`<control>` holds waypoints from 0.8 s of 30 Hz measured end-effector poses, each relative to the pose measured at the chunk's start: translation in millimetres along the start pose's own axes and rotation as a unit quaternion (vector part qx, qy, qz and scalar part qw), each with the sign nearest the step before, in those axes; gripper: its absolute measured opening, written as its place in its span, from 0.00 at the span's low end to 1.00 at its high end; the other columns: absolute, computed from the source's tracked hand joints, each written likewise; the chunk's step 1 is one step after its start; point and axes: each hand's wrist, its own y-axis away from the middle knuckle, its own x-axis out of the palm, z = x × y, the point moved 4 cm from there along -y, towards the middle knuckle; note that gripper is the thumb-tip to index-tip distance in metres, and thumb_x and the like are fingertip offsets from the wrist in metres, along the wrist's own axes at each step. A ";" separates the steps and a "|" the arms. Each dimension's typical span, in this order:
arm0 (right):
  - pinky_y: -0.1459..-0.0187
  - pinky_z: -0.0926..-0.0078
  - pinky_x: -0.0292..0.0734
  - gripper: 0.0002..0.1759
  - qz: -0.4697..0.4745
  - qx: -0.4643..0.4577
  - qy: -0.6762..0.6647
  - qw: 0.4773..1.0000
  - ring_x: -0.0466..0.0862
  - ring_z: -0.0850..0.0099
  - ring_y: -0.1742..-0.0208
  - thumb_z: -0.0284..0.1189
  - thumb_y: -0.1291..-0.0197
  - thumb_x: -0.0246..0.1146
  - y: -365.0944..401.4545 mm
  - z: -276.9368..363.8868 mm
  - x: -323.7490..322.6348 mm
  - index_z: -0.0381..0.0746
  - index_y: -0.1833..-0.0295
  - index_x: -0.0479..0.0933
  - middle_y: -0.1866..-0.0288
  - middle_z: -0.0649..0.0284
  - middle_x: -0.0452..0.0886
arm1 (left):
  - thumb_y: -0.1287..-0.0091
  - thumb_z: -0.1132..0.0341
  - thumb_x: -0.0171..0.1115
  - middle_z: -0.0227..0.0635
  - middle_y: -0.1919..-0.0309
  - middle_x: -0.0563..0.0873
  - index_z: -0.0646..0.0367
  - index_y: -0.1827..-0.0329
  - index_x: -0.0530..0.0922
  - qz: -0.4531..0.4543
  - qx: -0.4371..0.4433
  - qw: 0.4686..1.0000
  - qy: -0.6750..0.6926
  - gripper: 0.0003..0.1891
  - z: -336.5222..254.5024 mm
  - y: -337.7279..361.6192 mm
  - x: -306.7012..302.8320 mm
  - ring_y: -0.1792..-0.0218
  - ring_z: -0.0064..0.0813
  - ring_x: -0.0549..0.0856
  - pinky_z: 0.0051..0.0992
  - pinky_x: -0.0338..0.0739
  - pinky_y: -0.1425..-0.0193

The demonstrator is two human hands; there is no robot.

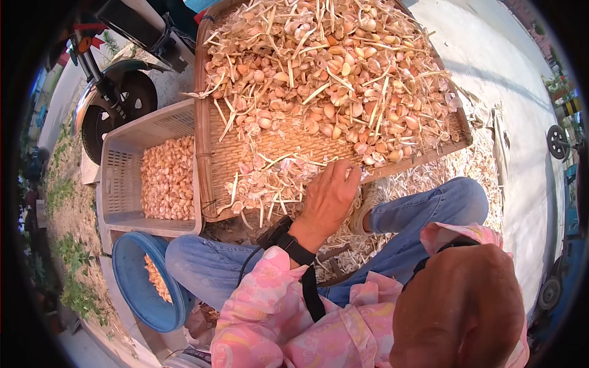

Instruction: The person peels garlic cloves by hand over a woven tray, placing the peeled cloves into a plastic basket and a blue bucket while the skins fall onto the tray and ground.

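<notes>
My left hand (328,196) is at the near edge of a woven bamboo tray (216,144), back up, with its fingers curled together. Its fingertips are over a small heap of garlic skins and dry stems (279,181); whatever they pinch is hidden. A large pile of loose garlic cloves (343,73), mixed with stems and papery skins, covers the tray's far part. Close to the camera, my right hand (463,306) is raised at the lower right, large and blurred. It is away from the tray, and its fingers cannot be made out.
A pale plastic crate (123,211) of garlic cloves stands left of the tray. Below it is a blue tub (129,288) with cloves inside. Discarded skins (454,168) lie on the ground under and right of the tray. A wheeled vehicle (126,101) stands at the upper left.
</notes>
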 end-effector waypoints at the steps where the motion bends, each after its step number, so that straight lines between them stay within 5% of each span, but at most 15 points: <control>1: 0.63 0.73 0.81 0.13 -0.002 0.002 -0.002 1.000 0.83 0.61 0.63 0.23 0.45 0.64 1.9 1.3 1.4 0.33 0.54 0.76 0.59 0.45 0.78 | 0.49 0.75 0.61 0.41 0.62 0.74 0.60 0.58 0.74 0.023 -0.013 0.999 -0.022 0.14 5.6 -4.5 14.5 0.59 0.40 0.78 0.34 0.77 0.62; 4: 0.63 0.72 0.81 0.12 -0.010 0.000 -0.004 1.000 0.83 0.59 0.64 0.24 0.46 0.64 7.0 6.8 3.5 0.34 0.55 0.77 0.60 0.43 0.78 | 0.51 0.76 0.59 0.39 0.68 0.71 0.60 0.67 0.71 0.064 -0.028 0.996 -0.054 0.09 18.6 -10.6 36.5 0.61 0.40 0.77 0.35 0.76 0.66; 8: 0.64 0.71 0.82 0.12 -0.022 -0.009 -0.007 1.000 0.83 0.57 0.65 0.24 0.46 0.65 5.3 11.9 1.9 0.34 0.55 0.79 0.61 0.41 0.79 | 0.49 0.75 0.58 0.40 0.64 0.71 0.60 0.62 0.72 0.105 -0.014 0.993 -0.060 0.10 12.4 -12.3 35.3 0.60 0.39 0.77 0.34 0.77 0.66; 11: 0.76 0.74 0.73 0.07 0.025 -0.061 0.041 0.997 0.75 0.67 0.77 0.24 0.40 0.58 -5.9 8.2 -13.5 0.36 0.57 0.70 0.73 0.53 0.73 | 0.49 0.74 0.57 0.40 0.62 0.72 0.60 0.61 0.73 0.060 0.037 0.994 -0.089 0.11 3.9 -12.6 30.8 0.59 0.37 0.77 0.32 0.78 0.67; 14: 0.77 0.80 0.71 0.09 -0.114 -0.118 0.069 0.984 0.73 0.75 0.80 0.24 0.39 0.56 -2.1 0.1 -37.6 0.37 0.53 0.66 0.73 0.60 0.73 | 0.51 0.74 0.57 0.37 0.66 0.72 0.60 0.66 0.72 -0.009 0.122 0.987 -0.101 0.09 -1.5 -2.3 36.1 0.60 0.35 0.77 0.28 0.79 0.69; 18: 0.66 0.88 0.75 0.17 -0.357 -0.135 0.111 0.918 0.76 0.78 0.72 0.23 0.40 0.57 18.1 -2.5 -78.3 0.39 0.46 0.66 0.61 0.61 0.76 | 0.50 0.75 0.57 0.37 0.66 0.72 0.60 0.66 0.72 0.061 0.092 0.992 -0.063 0.09 13.0 -0.2 43.5 0.59 0.35 0.76 0.28 0.79 0.67; 20: 0.64 0.88 0.75 0.14 -0.391 -0.105 0.182 0.896 0.78 0.79 0.68 0.25 0.40 0.58 26.4 -6.5 -107.9 0.38 0.48 0.68 0.59 0.62 0.78 | 0.51 0.75 0.58 0.37 0.67 0.73 0.59 0.65 0.71 0.069 0.088 0.988 -0.111 0.10 14.2 3.3 42.3 0.60 0.35 0.76 0.28 0.79 0.65; 23: 0.63 0.86 0.77 0.13 -0.434 -0.033 0.272 0.858 0.80 0.80 0.67 0.27 0.41 0.60 42.6 -18.2 -145.9 0.37 0.51 0.70 0.60 0.63 0.79 | 0.50 0.77 0.55 0.44 0.63 0.78 0.63 0.56 0.75 0.066 -0.047 0.996 -0.022 0.16 28.7 5.7 27.7 0.62 0.46 0.78 0.40 0.75 0.63; 24: 0.63 0.85 0.77 0.13 -0.445 -0.007 0.289 0.847 0.80 0.81 0.66 0.28 0.41 0.61 47.1 -19.2 -155.6 0.37 0.52 0.70 0.61 0.64 0.79 | 0.46 0.78 0.55 0.42 0.64 0.80 0.64 0.52 0.75 0.020 -0.088 0.996 0.012 0.16 34.3 5.6 14.1 0.65 0.40 0.81 0.34 0.78 0.63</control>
